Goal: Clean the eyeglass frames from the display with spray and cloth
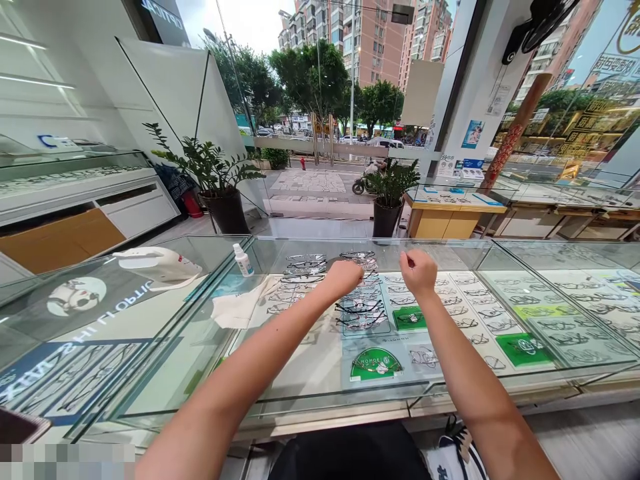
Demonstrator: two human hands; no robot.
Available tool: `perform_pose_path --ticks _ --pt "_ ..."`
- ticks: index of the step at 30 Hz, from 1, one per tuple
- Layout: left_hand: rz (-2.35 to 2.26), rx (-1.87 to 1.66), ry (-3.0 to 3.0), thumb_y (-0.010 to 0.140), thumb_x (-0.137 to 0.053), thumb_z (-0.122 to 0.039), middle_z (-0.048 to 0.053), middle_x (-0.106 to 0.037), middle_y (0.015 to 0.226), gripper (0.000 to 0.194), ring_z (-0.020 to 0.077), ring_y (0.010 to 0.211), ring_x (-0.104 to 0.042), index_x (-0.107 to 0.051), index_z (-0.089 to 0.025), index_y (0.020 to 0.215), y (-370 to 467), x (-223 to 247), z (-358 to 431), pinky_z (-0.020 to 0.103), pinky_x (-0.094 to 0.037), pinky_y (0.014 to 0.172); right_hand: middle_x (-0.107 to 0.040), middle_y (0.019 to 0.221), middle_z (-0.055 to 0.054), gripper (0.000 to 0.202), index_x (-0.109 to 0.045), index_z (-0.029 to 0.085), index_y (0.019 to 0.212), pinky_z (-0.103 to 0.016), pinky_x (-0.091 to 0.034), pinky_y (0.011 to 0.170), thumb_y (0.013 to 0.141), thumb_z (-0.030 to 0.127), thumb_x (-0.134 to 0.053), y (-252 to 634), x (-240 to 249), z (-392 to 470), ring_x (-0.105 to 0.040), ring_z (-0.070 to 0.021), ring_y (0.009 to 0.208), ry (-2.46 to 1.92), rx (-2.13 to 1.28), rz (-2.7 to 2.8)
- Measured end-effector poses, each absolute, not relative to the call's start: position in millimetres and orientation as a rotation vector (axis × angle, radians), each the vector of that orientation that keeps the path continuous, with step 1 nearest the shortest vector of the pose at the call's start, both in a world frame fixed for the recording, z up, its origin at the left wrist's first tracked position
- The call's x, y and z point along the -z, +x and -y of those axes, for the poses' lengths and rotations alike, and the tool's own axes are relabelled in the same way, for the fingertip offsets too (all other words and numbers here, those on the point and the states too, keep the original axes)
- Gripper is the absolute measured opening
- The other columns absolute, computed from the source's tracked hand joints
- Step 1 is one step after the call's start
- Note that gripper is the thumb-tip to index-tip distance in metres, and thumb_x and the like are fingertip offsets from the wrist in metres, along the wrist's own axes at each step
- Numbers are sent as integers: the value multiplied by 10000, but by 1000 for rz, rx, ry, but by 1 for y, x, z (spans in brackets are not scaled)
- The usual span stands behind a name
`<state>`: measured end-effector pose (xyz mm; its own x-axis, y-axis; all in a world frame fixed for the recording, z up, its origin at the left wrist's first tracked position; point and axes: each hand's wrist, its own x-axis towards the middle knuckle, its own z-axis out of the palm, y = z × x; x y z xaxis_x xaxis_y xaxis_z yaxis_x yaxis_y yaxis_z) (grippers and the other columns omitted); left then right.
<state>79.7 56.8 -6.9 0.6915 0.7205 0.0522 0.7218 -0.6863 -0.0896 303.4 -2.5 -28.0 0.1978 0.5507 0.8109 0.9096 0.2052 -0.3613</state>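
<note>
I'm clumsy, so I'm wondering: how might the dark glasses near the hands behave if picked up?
Probably light: the glasses look thin-framed. Perhaps fragile too, given such slender outlines. They might snag each other, lying so close together.

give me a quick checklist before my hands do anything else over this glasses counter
1. Both hands in view: ok; the left hand and right hand show above the glass display counter.
2. Hands empty: cannot tell; both are curled into fists, nothing shows in them, but the palms are hidden.
3. Eyeglass frames all visible: not ok; the left hand and forearm block the view of some.
4. Small white bottle upright: ok; it stands to the left of the left hand.
5. White cloth neatly folded: not ok; it lies loose, one end trailing toward the frames.
</note>
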Motion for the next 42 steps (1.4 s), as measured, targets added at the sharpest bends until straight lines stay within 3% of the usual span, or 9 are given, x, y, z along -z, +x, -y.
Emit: perform_pose_path --ticks 8,14,20,24,27,30,42 --pt "1167 245 -2775 995 -497 -284 136 -775 949 291 281 876 -730 -770 -190 959 75 -41 -23 331 -490 729 -434 585 13 411 -362 225 611 -314 -232 577 985 324 -501 307 30 2 -352 -144 580 -1489 498 1403" --pt "1117 1131 -2883 1005 -532 -364 74 -729 979 241 206 883 -659 -699 -196 961 46 -84 1 302 -478 751 -430 587 11 402 -368 231 603 -325 -238 583 971 316 -507 309 26 4 -353 -152 582 -1485 459 1377" --pt "1249 2136 -2924 951 -638 -547 94 -763 1093 346 238 1066 -696 -636 -201 936 -1 -40 -22 330 -517 876 -448 613 14 408 -426 231 612 -326 -294 618 998 329 -515 256 -14 22 -406 -157 606 -1261 270 1517" --pt "1326 2446 -2753 896 -710 -578 81 -770 984 394 201 916 -695 -646 -190 911 -16 -9 -31 327 -506 866 -576 681 2 318 -585 222 690 -304 -372 627 980 352 -565 198 -24 25 -494 -157 630 -1107 -122 1658" --pt "1308 2600 -2702 875 -740 -572 71 -763 940 398 190 874 -685 -668 -184 921 -14 -2 -32 311 -507 825 -688 820 -22 200 -714 225 875 -296 -449 664 945 387 -621 168 -15 17 -582 -174 712 -1056 -354 1593" --pt "1309 2686 -2704 853 -768 -567 54 -744 894 401 177 818 -670 -674 -182 911 -9 2 -30 298 -512 774 -718 845 -27 234 -749 221 976 -295 -469 666 916 432 -668 158 -1 11 -603 -181 728 -1036 -509 1525" --pt "1203 2549 -2980 881 -769 -506 39 -685 857 348 135 750 -597 -696 -166 880 2 18 -25 279 -503 740 -654 793 -7 295 -723 207 882 -296 -405 661 836 493 -775 177 23 1 -532 -159 697 -921 -849 1470"
